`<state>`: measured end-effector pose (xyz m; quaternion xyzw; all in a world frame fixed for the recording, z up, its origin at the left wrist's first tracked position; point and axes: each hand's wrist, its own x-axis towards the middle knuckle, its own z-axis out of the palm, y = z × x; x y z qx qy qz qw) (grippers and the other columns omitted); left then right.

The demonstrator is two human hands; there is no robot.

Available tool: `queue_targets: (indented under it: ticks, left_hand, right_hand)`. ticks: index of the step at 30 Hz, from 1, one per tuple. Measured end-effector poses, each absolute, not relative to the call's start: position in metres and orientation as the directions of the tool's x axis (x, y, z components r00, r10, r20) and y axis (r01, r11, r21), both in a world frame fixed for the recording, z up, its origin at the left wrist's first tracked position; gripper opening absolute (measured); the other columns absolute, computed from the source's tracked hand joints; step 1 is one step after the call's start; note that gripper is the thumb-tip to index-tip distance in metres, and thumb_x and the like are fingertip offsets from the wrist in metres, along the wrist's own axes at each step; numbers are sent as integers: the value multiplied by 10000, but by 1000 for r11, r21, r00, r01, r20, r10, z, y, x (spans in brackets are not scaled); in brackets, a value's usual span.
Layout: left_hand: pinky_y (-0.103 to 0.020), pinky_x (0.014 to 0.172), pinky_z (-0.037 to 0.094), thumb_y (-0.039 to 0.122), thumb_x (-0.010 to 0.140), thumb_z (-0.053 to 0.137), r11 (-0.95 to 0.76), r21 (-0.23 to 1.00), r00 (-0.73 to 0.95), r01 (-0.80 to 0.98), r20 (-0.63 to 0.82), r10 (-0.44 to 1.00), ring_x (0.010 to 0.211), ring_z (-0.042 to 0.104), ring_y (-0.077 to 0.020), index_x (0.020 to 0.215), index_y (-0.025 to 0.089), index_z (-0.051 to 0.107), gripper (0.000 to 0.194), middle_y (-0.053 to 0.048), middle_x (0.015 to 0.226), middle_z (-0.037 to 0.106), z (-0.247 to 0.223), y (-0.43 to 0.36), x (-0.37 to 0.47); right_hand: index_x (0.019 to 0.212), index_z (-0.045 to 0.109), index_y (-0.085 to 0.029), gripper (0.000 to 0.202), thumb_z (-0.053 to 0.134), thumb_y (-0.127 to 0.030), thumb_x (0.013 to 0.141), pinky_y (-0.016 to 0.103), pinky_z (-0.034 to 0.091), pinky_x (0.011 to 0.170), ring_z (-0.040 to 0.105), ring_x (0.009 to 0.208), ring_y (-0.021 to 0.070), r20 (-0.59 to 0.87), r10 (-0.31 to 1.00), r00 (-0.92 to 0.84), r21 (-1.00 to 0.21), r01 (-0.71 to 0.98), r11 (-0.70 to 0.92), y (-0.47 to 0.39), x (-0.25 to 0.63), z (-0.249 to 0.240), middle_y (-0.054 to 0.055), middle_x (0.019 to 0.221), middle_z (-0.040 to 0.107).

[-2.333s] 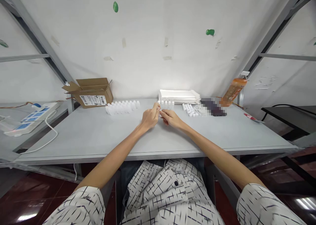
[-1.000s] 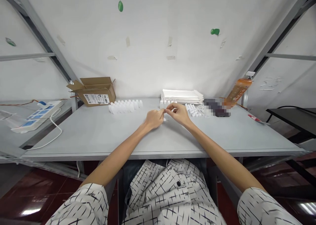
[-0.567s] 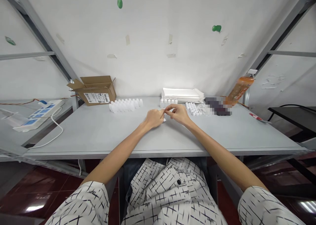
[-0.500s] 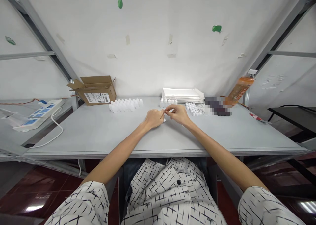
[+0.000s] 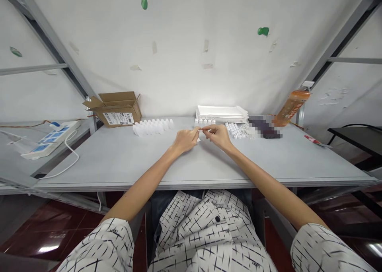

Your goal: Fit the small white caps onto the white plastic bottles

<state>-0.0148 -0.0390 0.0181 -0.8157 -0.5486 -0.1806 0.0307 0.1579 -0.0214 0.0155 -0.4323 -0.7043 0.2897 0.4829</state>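
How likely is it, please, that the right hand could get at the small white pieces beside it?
Probably yes: the small white pieces lie close beside the right hand, with nothing visible between them, though it would first need to leave the left hand.

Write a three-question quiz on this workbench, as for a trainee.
1. True or false: the open brown cardboard box stands left of the small white plastic bottles.
2. What's right of the flat rectangular white stack? A: the box; B: the white-capped orange plastic bottle; C: the white power strip.
3. Are the person's left hand and right hand close together or far apart?
Key: 1 true; 2 B; 3 close together.
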Motion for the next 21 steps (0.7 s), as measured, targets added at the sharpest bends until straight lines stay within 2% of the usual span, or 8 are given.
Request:
queue_targets:
  ticks: [4, 9, 12, 16, 21]
  left_hand:
    - [-283, 630, 361, 368, 1002, 333, -420, 362, 272, 832, 394, 878, 695, 636, -202, 1272, 209, 563, 389, -10, 729, 675, 17, -38, -13]
    - [-251, 611, 330, 384, 960, 430, -461, 549, 215, 697, 453, 865, 554, 490, -139, 1264, 202, 509, 363, 75, 587, 482, 20, -41, -12]
    - [-248, 598, 320, 388, 941, 463, -466, 562, 164, 684, 504, 848, 543, 468, -134, 1213, 197, 511, 336, 78, 592, 453, 19, -41, -12]
    - [-255, 597, 326, 394, 937, 461, -447, 508, 88, 736, 583, 808, 597, 534, -148, 1134, 202, 515, 281, 38, 691, 562, 17, -40, -11]
    - [-256, 573, 318, 405, 938, 445, -468, 439, 126, 767, 612, 781, 576, 540, -146, 1022, 218, 509, 215, 24, 724, 620, 16, -43, -9]
  right_hand:
    - [778, 753, -154, 181, 689, -318, 735, 273, 514, 494, 679, 637, 195, 418, 893, -169, -887, 139, 441, -22, 158, 19, 60, 716, 710]
    - [767, 741, -157, 183, 734, -334, 719, 246, 488, 467, 675, 683, 186, 445, 890, -98, -893, 25, 449, -22, 161, 28, 58, 759, 701]
    - [754, 729, -164, 181, 741, -338, 706, 229, 457, 441, 663, 678, 177, 429, 899, -85, -903, -7, 430, -22, 163, 31, 51, 753, 695]
    - [761, 723, -164, 227, 773, -361, 659, 227, 467, 450, 673, 690, 184, 355, 924, -140, -935, -70, 349, -24, 162, 33, 61, 767, 707]
    - [771, 738, -163, 234, 798, -337, 627, 234, 478, 474, 676, 703, 184, 307, 938, -163, -948, -144, 285, -25, 161, 35, 65, 784, 716]
